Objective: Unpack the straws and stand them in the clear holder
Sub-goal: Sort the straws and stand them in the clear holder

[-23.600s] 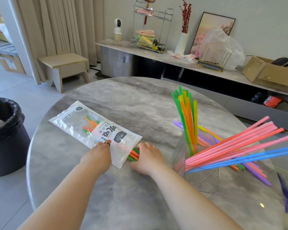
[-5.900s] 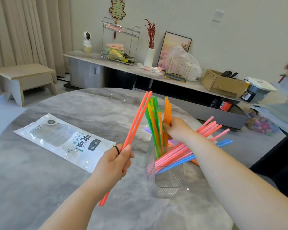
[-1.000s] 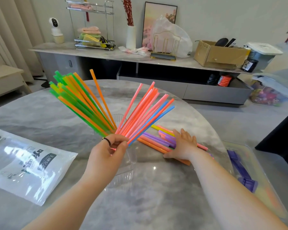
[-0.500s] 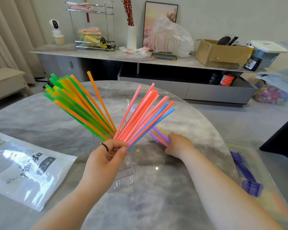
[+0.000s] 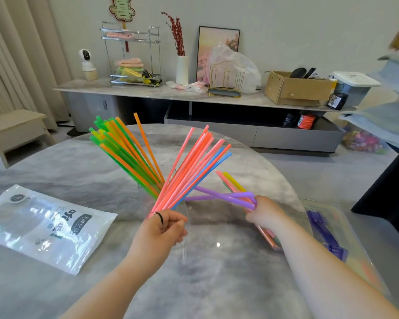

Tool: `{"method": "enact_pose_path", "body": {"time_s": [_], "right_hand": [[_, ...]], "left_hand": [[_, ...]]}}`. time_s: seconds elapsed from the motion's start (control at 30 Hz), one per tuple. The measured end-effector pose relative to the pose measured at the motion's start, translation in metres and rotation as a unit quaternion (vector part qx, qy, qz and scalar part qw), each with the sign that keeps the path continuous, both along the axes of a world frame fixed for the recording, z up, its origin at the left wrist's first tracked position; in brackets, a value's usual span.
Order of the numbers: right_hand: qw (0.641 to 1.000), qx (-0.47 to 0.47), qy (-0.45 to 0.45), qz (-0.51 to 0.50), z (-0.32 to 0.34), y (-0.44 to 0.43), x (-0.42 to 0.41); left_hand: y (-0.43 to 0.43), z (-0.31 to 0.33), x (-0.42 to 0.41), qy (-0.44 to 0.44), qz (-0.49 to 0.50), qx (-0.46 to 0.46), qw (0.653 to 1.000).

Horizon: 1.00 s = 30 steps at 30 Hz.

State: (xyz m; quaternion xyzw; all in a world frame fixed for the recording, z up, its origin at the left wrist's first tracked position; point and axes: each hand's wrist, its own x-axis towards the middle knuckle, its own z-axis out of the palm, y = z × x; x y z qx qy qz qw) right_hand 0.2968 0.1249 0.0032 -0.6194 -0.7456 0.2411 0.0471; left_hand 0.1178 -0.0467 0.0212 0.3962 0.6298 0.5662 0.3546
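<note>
Left hand [image 5: 159,233]: fingers curled tight round the lower ends of a pink, orange and blue straw bunch [image 5: 189,171], which fans up and away from the knuckles. Just beyond those fingers stands the clear holder [image 5: 145,203], with a green and orange straw bunch [image 5: 122,153] leaning out of it to the left.

Right hand [image 5: 266,215]: fingers closed round a mixed straw bunch [image 5: 224,195] of purple, pink and yellow. Purple ones stick out leftward past the fingertips, towards the holder.

Empty packet [image 5: 44,224] lies flat on the marble table [image 5: 217,284], well left of the left hand.
</note>
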Motion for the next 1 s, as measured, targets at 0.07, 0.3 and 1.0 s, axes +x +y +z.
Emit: {"method": "enact_pose_path", "body": {"time_s": [0.07, 0.3, 1.0], "right_hand": [[1.0, 0.011, 0.022, -0.01, 0.004, -0.005, 0.009], [0.995, 0.052, 0.082, -0.035, 0.016, -0.024, 0.023], [0.983, 0.089, 0.161, -0.031, 0.013, -0.067, 0.046]], "left_hand": [[-0.002, 0.001, 0.008, 0.0, -0.015, -0.012, 1.0], [-0.009, 0.005, 0.028, 0.001, -0.054, -0.055, 0.997], [0.089, 0.003, 0.117, -0.328, -0.015, -0.075, 0.942]]}}
